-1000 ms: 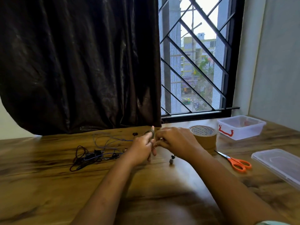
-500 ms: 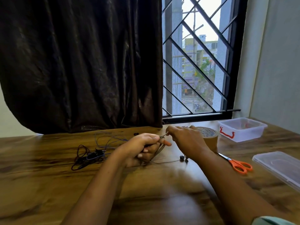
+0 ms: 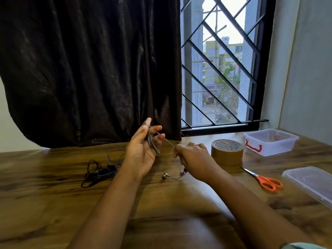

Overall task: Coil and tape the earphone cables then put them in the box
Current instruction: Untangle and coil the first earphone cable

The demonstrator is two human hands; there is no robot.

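**Earphone cable [image 3: 152, 141]: mid-coil, no tape on it yet**

Sat wound as a flat, narrow bundle on the left hand [image 3: 140, 153], raised clear of the table [image 3: 53, 203]. Lay with its long axis steep, from the top fingertip down toward the heel of the palm. Held with the fingers half open, loosely curved round the bundle. No telling if pinned by the thumb.

Fed out of the bundle as one taut strand, down and right into the right hand [image 3: 195, 159]. Pinched there at the fingertips, other fingers curled in. Bridged the gap between two hands held near but not touching.

Ended below the right hand in a slack tail with two earbuds [image 3: 164, 176], resting on the table between the wrists, nearer the right one. Looked like little left to wind.

Judged the next wrap as right-hand work: feed from the right, go round the bundle along that steep axis, hold tension, lift the earbuds last. Flagged one risk: loops sliding off the half-open fingertips.

Noted the tape roll [image 3: 227, 153] just beyond the right hand, with scissors [image 3: 265, 181], open box [image 3: 269, 150] and lid [image 3: 310, 180] further right. Judged the right hand nearer for all of them, leaving the bundle to the left. Spotted a second cable tangle [image 3: 100, 173] loose on the table, left of the left forearm.
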